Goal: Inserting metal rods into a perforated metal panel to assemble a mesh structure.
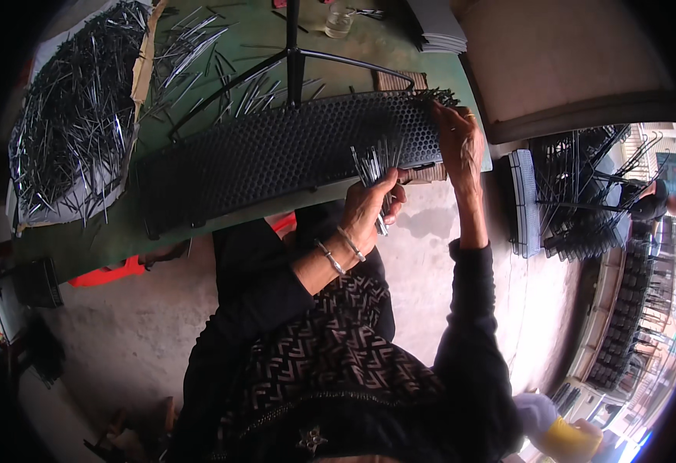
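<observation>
A long black panel (276,150) full of small holes lies across the table's near edge, with a thin black metal frame (294,73) rising from its far side. My left hand (365,212) is closed round a bundle of thin, shiny dark strips (370,168), held upright just over the panel's near edge. At the panel's right end my right hand (461,147) bends its fingers in a pinch against the surface. Short dark ends (437,96) stick up in a tuft beside those fingertips. What the fingertips pinch is hidden.
On the left of the green table (253,38) a large open box (146,58) overflows with dark strips; loose strips (191,50) lie beside it. A glass (338,21) and stacked grey sheets (438,27) are at the back. Black racks (577,193) and another person (650,204) appear at right.
</observation>
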Demonstrator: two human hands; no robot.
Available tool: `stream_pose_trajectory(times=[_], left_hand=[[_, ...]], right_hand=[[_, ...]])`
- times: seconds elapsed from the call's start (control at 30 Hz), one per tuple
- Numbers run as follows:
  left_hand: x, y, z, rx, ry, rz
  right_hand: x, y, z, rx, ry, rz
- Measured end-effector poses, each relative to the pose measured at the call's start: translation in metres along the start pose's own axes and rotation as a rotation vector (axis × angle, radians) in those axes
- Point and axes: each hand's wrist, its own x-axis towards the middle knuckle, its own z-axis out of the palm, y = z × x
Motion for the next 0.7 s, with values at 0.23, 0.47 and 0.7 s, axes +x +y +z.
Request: stream_pose_trajectory(times=[0.23,0.47,0.7], left_hand=[[-0.003,0.002,0.002,0.047,-0.024,0.002],[-0.005,0.006,0.004,0.122,-0.034,-0.027],[-0.001,0.004,0.002,0.154,-0.032,0.054]], right_hand=[[-0.020,-0.006,-0.019,0.455,-0.328,0.280],[-0.026,-0.020,-0.030,0.773,-0.699,0.315],[-0.021,-0.023,-0.031,0.869,-0.805,0.393]])
